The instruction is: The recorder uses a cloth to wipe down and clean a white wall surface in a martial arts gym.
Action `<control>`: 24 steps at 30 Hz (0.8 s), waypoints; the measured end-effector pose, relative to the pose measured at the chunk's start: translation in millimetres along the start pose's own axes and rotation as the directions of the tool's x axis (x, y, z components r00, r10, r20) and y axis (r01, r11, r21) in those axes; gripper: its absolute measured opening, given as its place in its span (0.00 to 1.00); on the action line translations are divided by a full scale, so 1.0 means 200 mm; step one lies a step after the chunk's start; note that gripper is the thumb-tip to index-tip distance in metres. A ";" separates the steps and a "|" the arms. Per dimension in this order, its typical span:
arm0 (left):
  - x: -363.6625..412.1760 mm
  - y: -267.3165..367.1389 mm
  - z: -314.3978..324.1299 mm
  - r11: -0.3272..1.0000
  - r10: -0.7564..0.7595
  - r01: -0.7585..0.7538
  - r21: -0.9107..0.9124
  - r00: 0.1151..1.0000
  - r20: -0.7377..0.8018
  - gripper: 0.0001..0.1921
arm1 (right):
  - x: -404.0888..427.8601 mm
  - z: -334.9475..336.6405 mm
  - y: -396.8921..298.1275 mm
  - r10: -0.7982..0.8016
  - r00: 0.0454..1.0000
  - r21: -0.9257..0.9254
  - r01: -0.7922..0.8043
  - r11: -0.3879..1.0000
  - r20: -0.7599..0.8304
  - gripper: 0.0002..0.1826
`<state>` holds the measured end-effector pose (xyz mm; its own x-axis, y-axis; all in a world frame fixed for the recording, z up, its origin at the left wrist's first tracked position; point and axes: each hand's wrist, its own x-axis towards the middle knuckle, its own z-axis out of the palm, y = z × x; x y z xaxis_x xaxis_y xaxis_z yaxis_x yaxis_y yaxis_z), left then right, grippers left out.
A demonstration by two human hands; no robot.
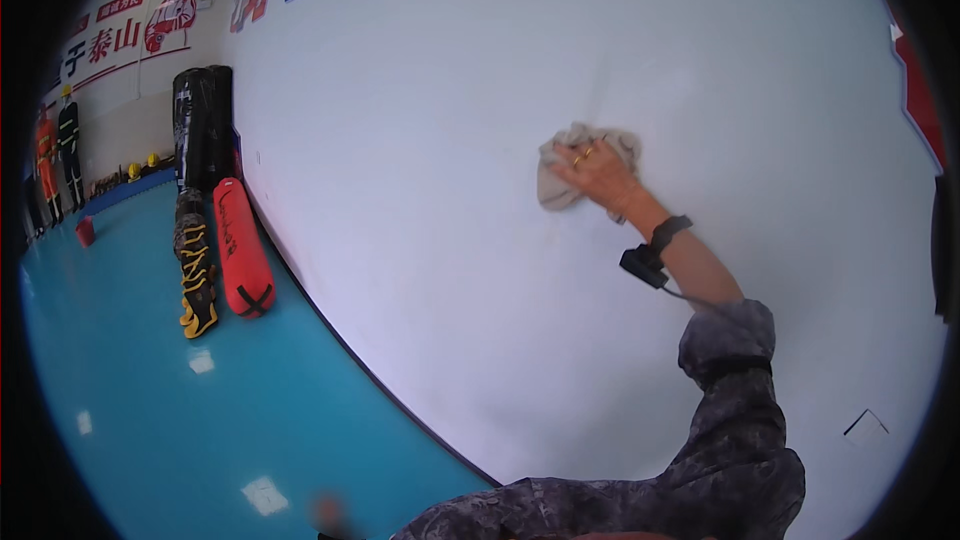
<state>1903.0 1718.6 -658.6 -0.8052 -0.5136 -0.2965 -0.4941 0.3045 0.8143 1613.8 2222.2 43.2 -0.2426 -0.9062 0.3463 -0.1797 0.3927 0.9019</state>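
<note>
My right hand [600,176] presses a crumpled, light grey-beige cloth [561,191] flat against a white wall [420,240]. Its fingers are bent over the cloth, and a gold-coloured ring shows on one of them. Around that wrist is a black strap with a small black device [643,266] and a cable running up the forearm. The camouflage sleeve [739,420] is rolled to about the elbow. At the bottom left edge, a blurred skin-coloured shape [328,511] is probably part of my left hand; its fingers cannot be made out.
A red cylindrical bag [244,247] leans by the wall, beside a camouflage-and-black dummy or bag with yellow trim [196,277] and tall black rolls [202,127]. A red bucket [85,231] stands on the blue floor [285,390]. Clothed figures [69,150] stand far left. A dark skirting edge [375,382] borders the wall.
</note>
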 end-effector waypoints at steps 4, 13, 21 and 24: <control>-0.03 -0.16 -0.06 0.900 -0.414 0.422 -0.113 0.906 0.084 0.12 | 0.16 -0.36 0.80 0.397 0.906 -0.361 -0.422 0.832 -0.146 0.26; -0.36 -0.24 -0.14 0.747 -0.654 0.638 -0.185 0.755 -0.037 0.15 | 0.38 -0.05 0.61 0.495 0.854 -0.234 -0.519 0.822 -0.159 0.26; -0.51 -0.19 -0.16 0.783 -0.599 0.598 -0.174 0.799 0.049 0.16 | -0.29 0.45 -1.08 0.050 0.964 0.485 -0.175 0.857 0.260 0.12; -0.52 -0.14 -0.20 0.799 -0.580 0.584 -0.145 0.811 0.068 0.16 | -0.71 0.13 -1.30 0.000 0.880 0.593 -0.321 0.738 0.475 0.15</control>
<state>2014.7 1731.1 -631.0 -0.3889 -0.5390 -0.7471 -0.8172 -0.1726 0.5499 1671.1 2252.8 -247.4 -0.6663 -0.7230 0.1824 -0.6207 0.6734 0.4017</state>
